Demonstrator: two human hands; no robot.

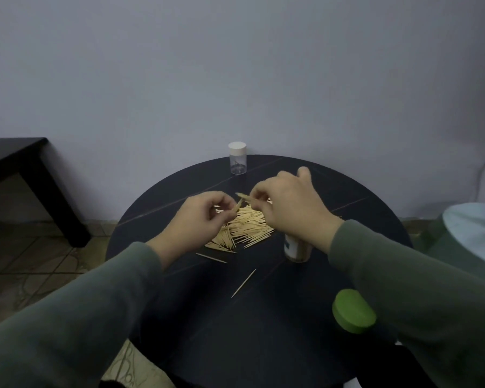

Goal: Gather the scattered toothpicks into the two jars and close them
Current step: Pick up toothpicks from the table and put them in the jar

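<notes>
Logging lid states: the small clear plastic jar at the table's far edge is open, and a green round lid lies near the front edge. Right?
Not quite. In the head view the small clear plastic jar at the far edge is closed with a white cap. The green round lid does lie near the front edge.

Round table point(263, 317): black, w/ thin pale lines across top. Toothpick pile point(247, 228): pale yellow-tan. Far jar point(238, 158): clear, cream-white cap. Near jar point(297, 249): tan contents, white/blue label. Loose lid point(353, 312): green. Sleeves point(76, 312): grey-green. Wall point(235, 65): pale grey-blue. Floor point(39, 261): brownish patterned tiles.
</notes>
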